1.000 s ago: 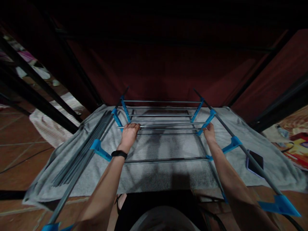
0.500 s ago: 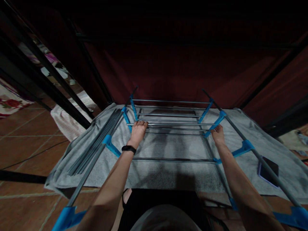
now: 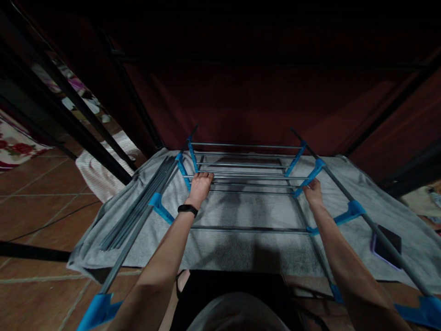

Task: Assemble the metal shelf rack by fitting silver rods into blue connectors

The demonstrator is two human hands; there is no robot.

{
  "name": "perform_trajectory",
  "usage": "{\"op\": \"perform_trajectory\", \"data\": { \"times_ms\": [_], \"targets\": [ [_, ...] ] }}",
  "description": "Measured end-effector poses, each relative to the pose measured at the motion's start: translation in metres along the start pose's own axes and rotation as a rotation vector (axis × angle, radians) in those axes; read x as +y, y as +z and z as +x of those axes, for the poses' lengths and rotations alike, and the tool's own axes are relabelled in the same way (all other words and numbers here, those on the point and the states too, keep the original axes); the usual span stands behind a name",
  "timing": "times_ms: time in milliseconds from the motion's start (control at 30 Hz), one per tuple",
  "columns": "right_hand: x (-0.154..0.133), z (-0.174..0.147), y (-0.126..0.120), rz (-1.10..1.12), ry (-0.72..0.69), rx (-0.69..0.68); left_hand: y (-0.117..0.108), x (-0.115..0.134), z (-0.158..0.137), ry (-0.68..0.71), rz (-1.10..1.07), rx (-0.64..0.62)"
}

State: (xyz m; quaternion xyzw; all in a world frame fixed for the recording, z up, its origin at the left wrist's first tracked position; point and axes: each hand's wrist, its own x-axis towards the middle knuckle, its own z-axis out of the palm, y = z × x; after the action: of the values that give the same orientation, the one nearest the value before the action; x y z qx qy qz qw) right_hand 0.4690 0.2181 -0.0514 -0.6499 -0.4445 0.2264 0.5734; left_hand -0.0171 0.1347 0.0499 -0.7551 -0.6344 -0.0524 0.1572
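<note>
A rack frame of grey metal tubes and blue plastic brackets lies on a grey cloth. My left hand, with a black band on its wrist, is closed over a grey tube near its left end. That end lies by the left blue bracket. My right hand has its fingers curled at the right blue bracket, near the tube's other end. My fingers partly hide the contact there. Several crossbars span the far part of the frame.
Several loose grey tubes lie bundled on the grey cloth at the left. A phone rests at the right, partly under a side tube. Beyond the frame hangs a dark red curtain. Black bars slant across the left side.
The tube's left end appears slightly farther right, by the left bracket. Both hands keep nearly the same places and grips; the view has shifted a little.
</note>
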Motion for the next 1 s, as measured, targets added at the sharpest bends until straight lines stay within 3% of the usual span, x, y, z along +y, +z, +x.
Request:
{"op": "perform_trajectory", "data": {
  "times_ms": [567, 1000],
  "targets": [
    [0.003, 0.001, 0.0, -0.009, -0.029, -0.019, -0.005, 0.0, 0.007, -0.023, -0.003, -0.017],
    [-0.001, -0.002, -0.001, 0.009, -0.021, -0.024, -0.023, 0.009, 0.006, -0.06, 0.009, 0.063]
  ]
}}
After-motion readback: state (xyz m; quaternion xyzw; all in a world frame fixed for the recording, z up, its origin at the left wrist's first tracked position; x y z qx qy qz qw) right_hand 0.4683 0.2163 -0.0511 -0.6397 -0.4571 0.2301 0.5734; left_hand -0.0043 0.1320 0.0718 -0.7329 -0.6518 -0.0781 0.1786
